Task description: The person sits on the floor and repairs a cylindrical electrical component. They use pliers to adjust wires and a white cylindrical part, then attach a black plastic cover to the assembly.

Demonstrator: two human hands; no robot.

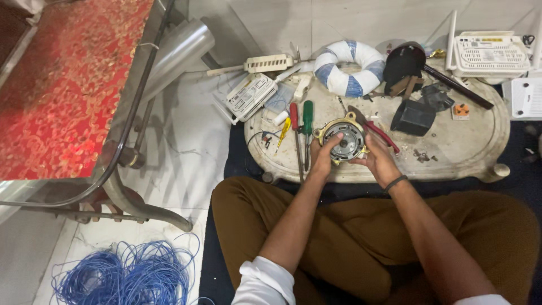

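A round metal motor part [345, 140] with a brass-coloured rim and a grey centre is held over the near edge of a low oval white table [463, 147]. My left hand [323, 155] grips its left side, thumb on the face. Its right side is held by my right hand [377, 159], which wears a dark wristband. Just left of the part lie a red-handled screwdriver [294, 118], a green-handled screwdriver [307, 120] and a small yellow one [284, 130]. Red-handled pliers [378, 131] lie right behind it.
On the table stand a blue-and-white ring [345, 68], a black round housing [403, 62], a black box [413, 117], white routers [490, 52] and vented white covers [252, 96]. A metal-framed seat with red cloth [68, 73] is at left, a blue wire coil [124, 274] on the floor.
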